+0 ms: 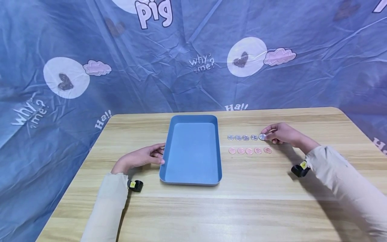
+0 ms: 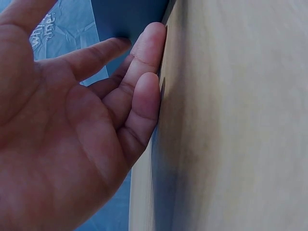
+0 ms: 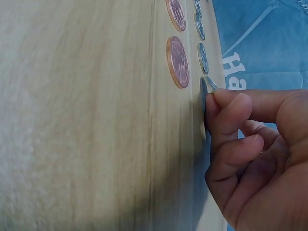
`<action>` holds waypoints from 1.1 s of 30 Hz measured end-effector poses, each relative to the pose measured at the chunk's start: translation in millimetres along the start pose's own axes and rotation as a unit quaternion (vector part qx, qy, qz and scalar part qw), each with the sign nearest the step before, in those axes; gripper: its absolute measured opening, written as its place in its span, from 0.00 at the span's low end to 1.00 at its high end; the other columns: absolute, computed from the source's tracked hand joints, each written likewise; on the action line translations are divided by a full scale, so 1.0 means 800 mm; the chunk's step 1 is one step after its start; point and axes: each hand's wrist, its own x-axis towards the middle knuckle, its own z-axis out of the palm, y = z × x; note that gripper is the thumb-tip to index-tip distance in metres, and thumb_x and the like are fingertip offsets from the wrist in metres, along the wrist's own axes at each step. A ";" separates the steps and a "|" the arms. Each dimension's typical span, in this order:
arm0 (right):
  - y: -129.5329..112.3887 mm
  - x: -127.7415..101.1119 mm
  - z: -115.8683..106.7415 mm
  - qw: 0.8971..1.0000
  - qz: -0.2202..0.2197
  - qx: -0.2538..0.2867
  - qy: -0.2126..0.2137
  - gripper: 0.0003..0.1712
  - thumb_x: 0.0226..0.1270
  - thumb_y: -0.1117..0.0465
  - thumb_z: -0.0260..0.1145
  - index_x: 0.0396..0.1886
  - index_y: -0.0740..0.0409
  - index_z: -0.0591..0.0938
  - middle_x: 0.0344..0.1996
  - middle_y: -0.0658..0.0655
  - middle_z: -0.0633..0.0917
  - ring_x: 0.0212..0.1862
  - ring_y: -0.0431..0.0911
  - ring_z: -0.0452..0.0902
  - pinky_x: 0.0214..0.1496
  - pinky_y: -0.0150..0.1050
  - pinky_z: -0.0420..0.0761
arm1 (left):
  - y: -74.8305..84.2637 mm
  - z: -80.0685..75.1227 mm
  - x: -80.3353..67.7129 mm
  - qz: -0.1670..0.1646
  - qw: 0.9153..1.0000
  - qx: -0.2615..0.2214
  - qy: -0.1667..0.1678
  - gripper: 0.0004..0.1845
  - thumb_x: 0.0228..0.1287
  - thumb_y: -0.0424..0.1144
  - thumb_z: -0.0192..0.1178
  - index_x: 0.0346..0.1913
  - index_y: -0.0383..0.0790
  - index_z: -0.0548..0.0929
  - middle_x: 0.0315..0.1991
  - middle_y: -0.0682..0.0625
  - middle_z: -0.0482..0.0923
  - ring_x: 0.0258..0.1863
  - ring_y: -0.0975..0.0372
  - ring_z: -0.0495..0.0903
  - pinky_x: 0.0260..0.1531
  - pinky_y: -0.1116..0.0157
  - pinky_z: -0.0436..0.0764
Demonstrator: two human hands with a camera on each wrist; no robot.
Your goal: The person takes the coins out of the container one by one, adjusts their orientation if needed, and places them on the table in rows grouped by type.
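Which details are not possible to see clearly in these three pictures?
- Coin faces: in the head view the silver coins and copper coins are too small to read.
- Pinched coin: in the right wrist view the right hand covers most of it.
- Blue tray: in the left wrist view the left hand hides most of it, and the frame edge cuts it off.
- Left fingertips: the head view does not settle whether they touch the tray wall.
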 end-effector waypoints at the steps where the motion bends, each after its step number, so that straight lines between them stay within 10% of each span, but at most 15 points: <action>1: 0.000 0.000 0.000 1.000 -0.001 -0.003 0.000 0.25 0.65 0.65 0.62 0.59 0.72 0.70 0.25 0.48 0.77 0.25 0.36 0.70 0.25 0.30 0.70 | 0.000 0.000 0.000 0.001 1.000 0.000 0.000 0.46 0.63 0.43 0.65 0.76 0.36 0.49 0.62 0.39 0.66 0.54 0.59 0.72 0.57 0.68 0.71; 33: 0.010 0.005 0.002 0.995 -0.052 -0.086 0.024 0.19 0.66 0.65 0.61 0.53 0.72 0.73 0.25 0.51 0.76 0.24 0.38 0.70 0.23 0.31 0.71 | -0.002 0.000 -0.001 0.002 1.000 -0.005 0.000 0.47 0.63 0.43 0.65 0.76 0.37 0.48 0.63 0.39 0.65 0.54 0.59 0.72 0.58 0.66 0.71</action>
